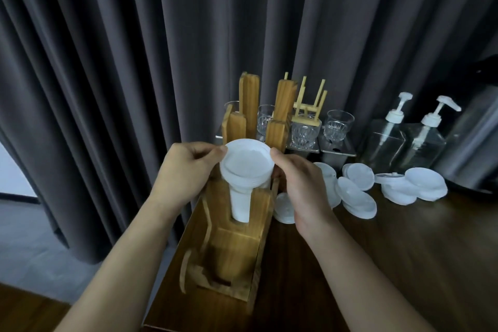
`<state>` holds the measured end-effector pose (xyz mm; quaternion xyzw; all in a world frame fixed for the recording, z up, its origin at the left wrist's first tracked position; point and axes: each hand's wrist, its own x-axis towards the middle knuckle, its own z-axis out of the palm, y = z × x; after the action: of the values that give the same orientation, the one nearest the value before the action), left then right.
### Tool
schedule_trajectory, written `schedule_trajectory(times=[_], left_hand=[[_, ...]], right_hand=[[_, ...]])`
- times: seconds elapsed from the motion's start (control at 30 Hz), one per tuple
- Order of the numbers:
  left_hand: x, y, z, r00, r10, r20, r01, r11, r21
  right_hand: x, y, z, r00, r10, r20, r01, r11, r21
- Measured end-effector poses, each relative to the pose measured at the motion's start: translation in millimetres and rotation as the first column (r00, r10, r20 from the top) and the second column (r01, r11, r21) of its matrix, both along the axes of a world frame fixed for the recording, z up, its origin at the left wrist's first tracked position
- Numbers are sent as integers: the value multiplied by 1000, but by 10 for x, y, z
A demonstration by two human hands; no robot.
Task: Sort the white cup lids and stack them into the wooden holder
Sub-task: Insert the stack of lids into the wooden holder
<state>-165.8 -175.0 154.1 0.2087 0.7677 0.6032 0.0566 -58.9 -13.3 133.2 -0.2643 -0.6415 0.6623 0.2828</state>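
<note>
Nearest to us the wooden holder [237, 237] stands at the left edge of the table [404, 264]. Above its middle slot both hands meet on a small stack of white lids [246, 164]. The left hand [186, 167] pinches the rim on one side with thumb and fingertips, and the right hand [301, 186] pinches the opposite side, so each hand is closed on the same stack. Under the stack a white column [240, 205] goes down into the slot.

We judge the task to be somewhere in the middle. One portion of lids is at the holder, but many loose lids [355, 197] lie overlapping on the table just beyond the right hand, and a further pile [415, 186] lies more to the right — all of these are not yet stacked.

Some things we cannot make out:
- whether the held stack already rests on the column or is just above it;
- whether the column is lids or cups;
- what is inside the near, dark compartment of the holder;
- some lids, which the right hand covers.

Behind, the glasses [338, 125] and the pump bottles [388, 137] stand before the grey curtain [134, 48].
</note>
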Motion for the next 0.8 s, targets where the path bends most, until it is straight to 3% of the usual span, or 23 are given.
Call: schedule_trajectory(times=[0.3, 0.8], left_hand=[[-176, 49, -19, 989, -72, 131, 74, 997, -9], [-201, 64, -33, 987, -95, 129, 102, 993, -55]], right_hand=[[-72, 49, -69, 999, -33, -26, 32, 999, -37], [-107, 6, -181, 993, -108, -50, 107, 994, -26]])
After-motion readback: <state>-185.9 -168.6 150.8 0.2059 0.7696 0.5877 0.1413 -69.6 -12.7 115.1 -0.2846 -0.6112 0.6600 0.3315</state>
